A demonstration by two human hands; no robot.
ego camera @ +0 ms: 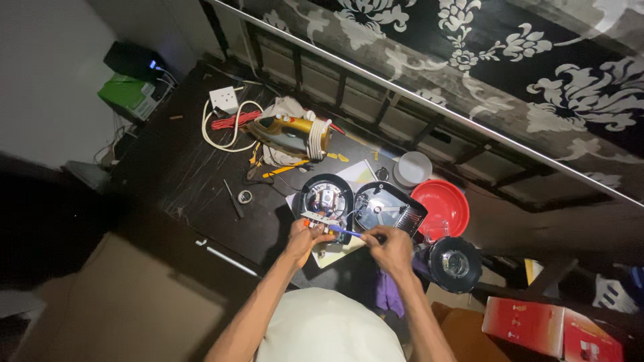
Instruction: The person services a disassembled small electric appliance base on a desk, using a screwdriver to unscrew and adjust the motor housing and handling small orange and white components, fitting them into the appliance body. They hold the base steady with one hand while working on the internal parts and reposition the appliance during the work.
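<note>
Your left hand (pixel 307 234) grips the small white circuit board (pixel 320 218) above the opened appliance base (pixel 327 198) on the dark surface (pixel 194 174); your right hand (pixel 389 245) is closed around the blue-handled screwdriver (pixel 345 230). Keep its tip steady, square to the board.

Home repair desk (pixel 188 174); iron (pixel 292 134), opened appliance (pixel 327 199).

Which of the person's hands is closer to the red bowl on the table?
Right. The right hand sits just below and left of the red bowl; the left hand is farther left, past the opened black appliance.
</note>
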